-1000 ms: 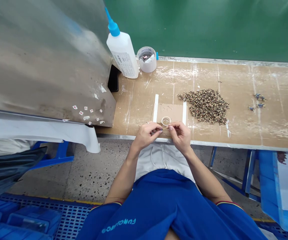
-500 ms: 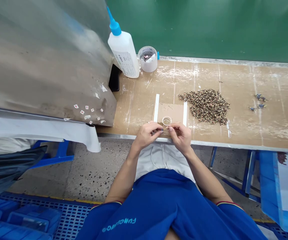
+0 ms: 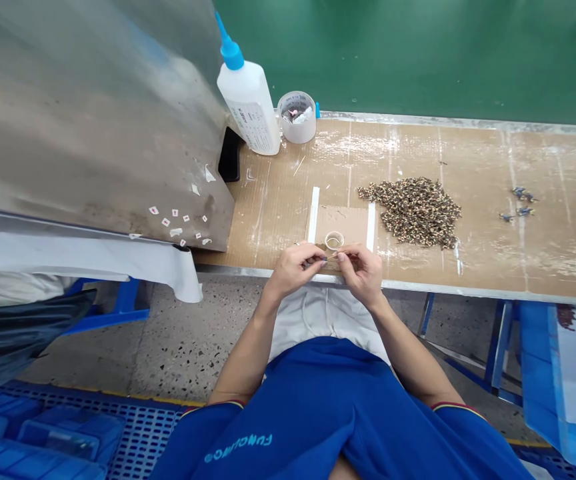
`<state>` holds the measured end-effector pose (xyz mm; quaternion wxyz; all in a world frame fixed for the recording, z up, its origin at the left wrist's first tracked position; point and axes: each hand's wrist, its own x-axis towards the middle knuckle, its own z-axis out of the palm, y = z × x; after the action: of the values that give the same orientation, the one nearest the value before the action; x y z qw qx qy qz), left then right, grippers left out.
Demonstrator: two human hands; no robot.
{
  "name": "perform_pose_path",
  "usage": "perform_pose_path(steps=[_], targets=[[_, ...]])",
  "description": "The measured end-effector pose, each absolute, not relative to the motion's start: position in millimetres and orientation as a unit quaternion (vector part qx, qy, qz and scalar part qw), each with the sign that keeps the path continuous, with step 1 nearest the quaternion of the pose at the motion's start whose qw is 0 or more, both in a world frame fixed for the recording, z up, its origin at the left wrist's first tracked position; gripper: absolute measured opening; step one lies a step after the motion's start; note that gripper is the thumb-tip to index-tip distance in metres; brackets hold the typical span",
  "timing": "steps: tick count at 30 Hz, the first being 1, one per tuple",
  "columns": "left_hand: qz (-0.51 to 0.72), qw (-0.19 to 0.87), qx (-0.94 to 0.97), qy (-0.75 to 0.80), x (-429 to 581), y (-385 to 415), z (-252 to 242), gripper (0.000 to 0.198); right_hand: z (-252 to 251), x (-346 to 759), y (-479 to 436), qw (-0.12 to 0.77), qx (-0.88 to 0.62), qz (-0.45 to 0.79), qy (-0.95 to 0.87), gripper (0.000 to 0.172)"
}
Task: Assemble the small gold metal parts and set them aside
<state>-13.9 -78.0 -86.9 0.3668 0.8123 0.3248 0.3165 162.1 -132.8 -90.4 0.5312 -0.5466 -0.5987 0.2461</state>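
Cardboard-topped workbench (image 3: 558, 193), left hand (image 3: 294, 270) and right hand (image 3: 362, 272) pinched nearly shut on a thin tan strand (image 3: 333, 256)

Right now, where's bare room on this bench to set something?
Bare cardboard lies between the glue bottle and the white strip, and between the speckled heap and the small blue pieces. It's crowded around your left hand and right hand at the clear ring.
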Motion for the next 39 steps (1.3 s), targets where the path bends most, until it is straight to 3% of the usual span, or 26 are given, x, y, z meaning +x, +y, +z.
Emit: perform_pose_path(steps=[14,19,32,39], targets=[[0.321,0.385,0.796,0.340,-13,-79,-84,0.007,-95,163,-134,0.583,-0.540,0.326,-0.512,0.017],[0.321,0.421,0.771,0.354,-14,-80,-82,0.009,-90,172,-124,0.615,-0.563,0.291,-0.469,0.019],[0.341,0.473,0.736,0.344,-18,-79,-86,0.009,-81,182,-117,0.469,-0.586,0.204,-0.629,0.017],[0.354,0.475,0.740,0.320,-19,-78,-86,0.007,-82,241,-134,0.427,-0.690,0.034,-0.583,0.019]])
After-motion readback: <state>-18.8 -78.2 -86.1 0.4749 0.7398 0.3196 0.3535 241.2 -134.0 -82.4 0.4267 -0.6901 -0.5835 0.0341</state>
